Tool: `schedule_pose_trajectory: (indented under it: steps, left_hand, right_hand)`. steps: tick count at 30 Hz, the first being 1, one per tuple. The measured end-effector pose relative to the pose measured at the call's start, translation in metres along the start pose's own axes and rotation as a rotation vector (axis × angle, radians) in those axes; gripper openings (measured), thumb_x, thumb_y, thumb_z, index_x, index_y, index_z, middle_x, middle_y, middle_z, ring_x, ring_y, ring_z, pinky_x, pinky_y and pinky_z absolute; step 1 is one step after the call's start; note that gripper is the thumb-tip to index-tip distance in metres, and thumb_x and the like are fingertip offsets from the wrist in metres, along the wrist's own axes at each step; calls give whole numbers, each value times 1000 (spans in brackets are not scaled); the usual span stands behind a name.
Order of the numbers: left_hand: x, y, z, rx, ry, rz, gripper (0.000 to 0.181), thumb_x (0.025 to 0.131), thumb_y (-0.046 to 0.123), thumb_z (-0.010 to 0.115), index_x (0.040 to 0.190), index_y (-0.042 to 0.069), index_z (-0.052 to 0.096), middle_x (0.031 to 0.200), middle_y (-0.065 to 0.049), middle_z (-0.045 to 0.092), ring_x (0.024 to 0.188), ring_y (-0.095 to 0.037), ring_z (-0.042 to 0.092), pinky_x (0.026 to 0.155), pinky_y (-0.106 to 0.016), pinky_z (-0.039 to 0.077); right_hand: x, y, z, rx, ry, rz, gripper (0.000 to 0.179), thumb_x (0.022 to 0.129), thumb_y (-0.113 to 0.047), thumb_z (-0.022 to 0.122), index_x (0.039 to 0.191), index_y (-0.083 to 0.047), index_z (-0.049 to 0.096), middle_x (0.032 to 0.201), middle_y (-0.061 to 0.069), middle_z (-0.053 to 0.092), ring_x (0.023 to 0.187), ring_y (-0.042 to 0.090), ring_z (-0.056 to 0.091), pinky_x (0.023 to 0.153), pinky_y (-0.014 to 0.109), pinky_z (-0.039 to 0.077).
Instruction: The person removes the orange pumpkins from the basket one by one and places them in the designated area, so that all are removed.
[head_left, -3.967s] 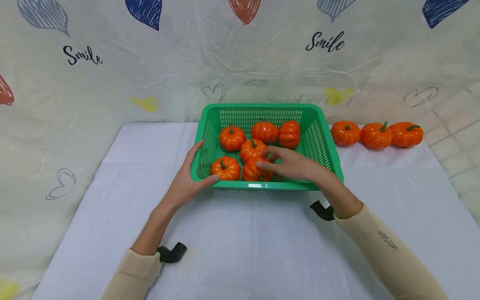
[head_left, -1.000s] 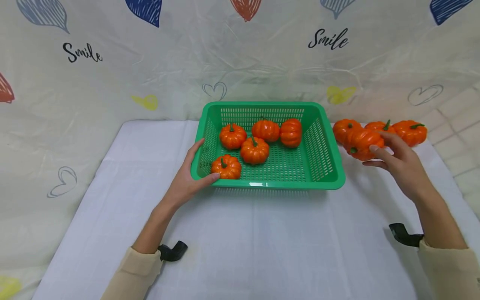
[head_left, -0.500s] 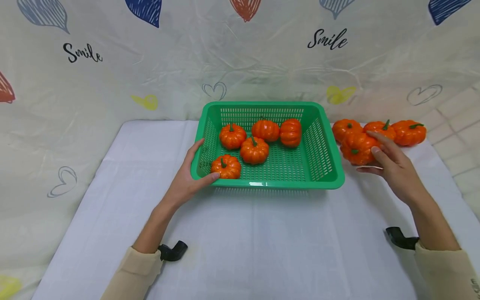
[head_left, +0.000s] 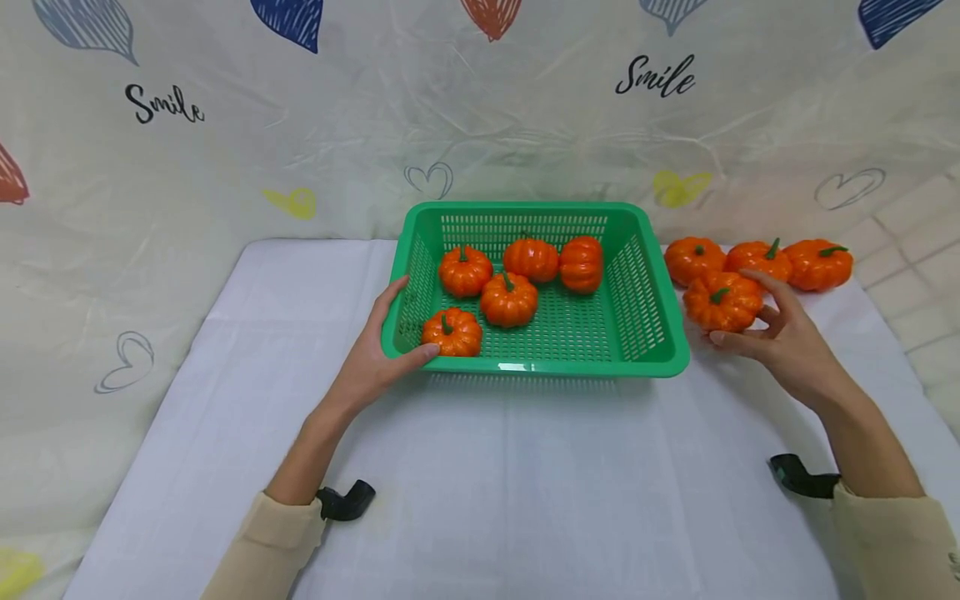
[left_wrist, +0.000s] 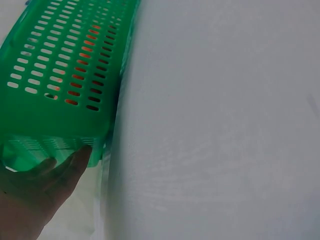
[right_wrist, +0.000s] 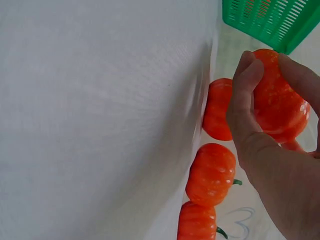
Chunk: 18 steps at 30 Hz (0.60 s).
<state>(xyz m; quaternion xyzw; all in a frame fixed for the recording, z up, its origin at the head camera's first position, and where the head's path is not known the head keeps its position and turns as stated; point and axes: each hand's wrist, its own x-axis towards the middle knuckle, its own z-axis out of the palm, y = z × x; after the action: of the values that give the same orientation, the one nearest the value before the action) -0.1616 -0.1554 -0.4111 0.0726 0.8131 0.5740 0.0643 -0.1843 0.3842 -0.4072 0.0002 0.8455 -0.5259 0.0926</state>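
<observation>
My left hand [head_left: 375, 357] grips the front left corner of the green plastic basket [head_left: 577, 368], thumb over the rim and fingers along the outer side wall. Several small orange pumpkins lie inside, one pumpkin [head_left: 452, 335] close to the left thumb. To the right of the basket, my right hand [head_left: 797, 346] pinches another pumpkin [head_left: 723, 302] between thumb and fingers, its green stem facing up. This held pumpkin [right_wrist: 282, 107] fills the grasp in the right wrist view. Whether it touches the table is unclear.
Behind the held pumpkin, three pumpkins stand in a row: a left pumpkin [head_left: 693, 260], a middle pumpkin [head_left: 759, 258] and a right pumpkin [head_left: 819, 265]. A white cloth [head_left: 510, 483] covers the table. A printed curtain [head_left: 480, 108] hangs behind the basket.
My right hand has taken a pumpkin from the front of the basket and carried it right, before the row. Lately the pumpkin has turned stem-up and the thumb has shifted lower. My left hand stays put.
</observation>
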Motion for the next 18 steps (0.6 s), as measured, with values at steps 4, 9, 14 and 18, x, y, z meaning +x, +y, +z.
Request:
schedule_pose_trajectory:
  steps: [4,9,14,18]
  left_hand:
    - [0,0,0,3,-1,-1,92,91,34,75,162,49,19,173,13,16,154,-27,29,120,-65,35]
    - [-1,0,-1,6,1,-2,91,90,39,76,161,52,19,173,13,15,155,-26,27,120,-65,35]
    - [-1,0,-1,7,1,-3,91,90,39,76,160,53,19,173,14,15,156,-26,26,121,-66,34]
    - [-1,0,-1,7,1,0,91,90,38,76,161,52,19,173,14,15,157,-26,26,121,-66,33]
  right_hand:
    - [1,1,2,-70,14,28,90,100,-19,71,163,-35,9,144,-15,31,109,-2,54,80,15,58]
    - [2,0,2,-127,24,102,84,101,-34,69,156,-28,6,139,-8,34,102,-6,56,79,12,55]
    - [5,0,2,-176,44,155,80,99,-43,69,155,-31,13,157,15,26,128,22,46,89,25,52]
    - [6,0,2,-245,55,161,94,97,-48,70,167,-19,15,167,25,16,141,51,29,102,63,45]
